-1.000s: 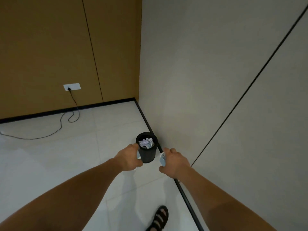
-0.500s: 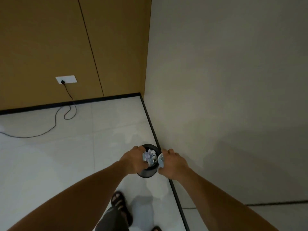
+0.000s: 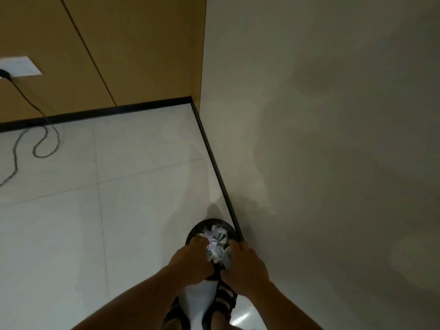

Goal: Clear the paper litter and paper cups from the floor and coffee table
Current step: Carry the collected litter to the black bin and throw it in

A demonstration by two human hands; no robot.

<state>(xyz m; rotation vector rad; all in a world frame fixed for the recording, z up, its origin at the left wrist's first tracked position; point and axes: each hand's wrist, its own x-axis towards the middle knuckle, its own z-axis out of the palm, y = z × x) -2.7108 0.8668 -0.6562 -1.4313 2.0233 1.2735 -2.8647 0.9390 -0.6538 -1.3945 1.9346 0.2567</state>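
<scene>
Hands meet over a heaped black waste bin [image 3: 200,226] beside the wall.
I see my right hand [image 3: 245,265] clasping what looks like a pale paper cup [image 3: 227,257], just above the crumpled paper [image 3: 216,236] that fills the bin. My left hand [image 3: 190,260] is curled too, but I cannot tell what it holds. With the paper piled this high, the cup may bounce out onto the floor [image 3: 95,234].
</scene>
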